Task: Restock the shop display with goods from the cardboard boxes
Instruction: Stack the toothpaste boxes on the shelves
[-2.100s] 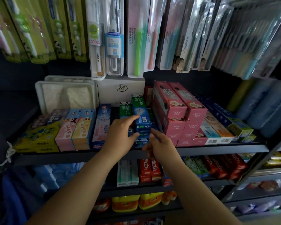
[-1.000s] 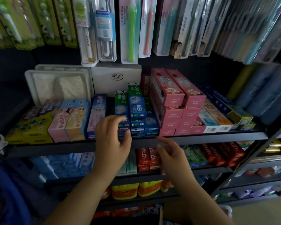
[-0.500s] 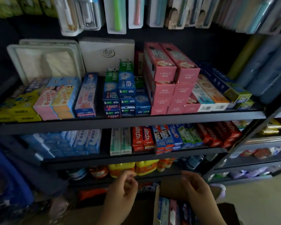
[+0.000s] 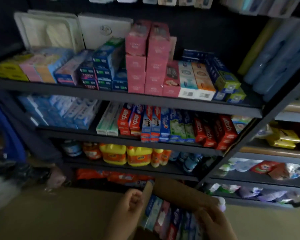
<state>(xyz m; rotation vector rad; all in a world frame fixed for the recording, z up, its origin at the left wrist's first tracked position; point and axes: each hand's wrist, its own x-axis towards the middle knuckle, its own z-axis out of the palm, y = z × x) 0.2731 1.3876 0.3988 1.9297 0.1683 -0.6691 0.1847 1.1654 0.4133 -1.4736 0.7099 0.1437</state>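
Note:
An open cardboard box point(image 4: 180, 193) stands on the floor at the bottom of the view, packed with upright toothpaste cartons point(image 4: 156, 215) in blue, pink and red. My left hand point(image 4: 128, 203) hangs beside the box's left flap with its fingers loosely curled and nothing in them. My right hand point(image 4: 213, 220) reaches over the packed cartons; its fingertips are blurred, so any hold is unclear. On the top display shelf point(image 4: 111, 94) a blue and green toothpaste stack point(image 4: 104, 66) stands next to pink cartons point(image 4: 145, 66).
The second shelf holds red toothpaste boxes point(image 4: 223, 132) and blue ones point(image 4: 62, 113). Yellow detergent bottles point(image 4: 126, 156) fill the third shelf. Another rack point(image 4: 274, 153) with packets joins on the right. Beige floor point(image 4: 59, 213) lies left of the box.
Both hands left the blue toothpaste stack on the top shelf and dropped to the cardboard box on the floor. The view tilted down with them.

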